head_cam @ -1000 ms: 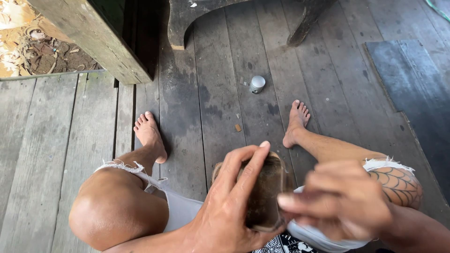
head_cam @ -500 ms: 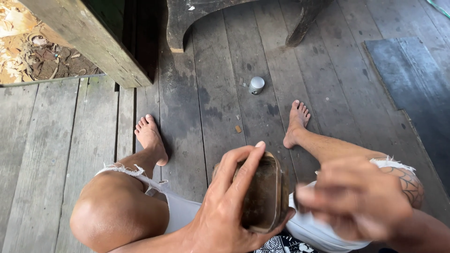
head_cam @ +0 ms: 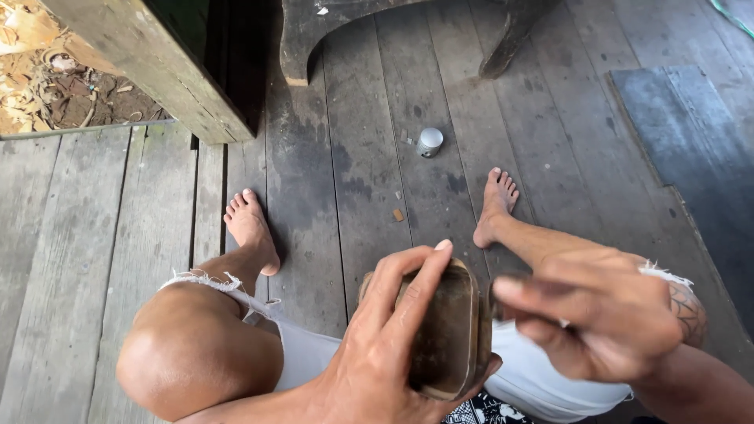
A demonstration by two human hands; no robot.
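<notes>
Weathered grey porch boards (head_cam: 118, 235) are filling the frame as a seated person's left hand (head_cam: 385, 345) is gripping a brown oblong container (head_cam: 448, 330) at 6 o'clock, now tilted more upright; the blurred right hand (head_cam: 605, 322), half-curled, is hovering at 4 o'clock. A small silver cap (head_cam: 430, 141) is lying at 12.

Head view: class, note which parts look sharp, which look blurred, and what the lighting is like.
Head view: the right hand is smeared by motion blur; the left hand and the brown rounded block in its grip look sharper; the plank floor and small silver cap are crisp; the daylight is soft, with no glare.
</notes>
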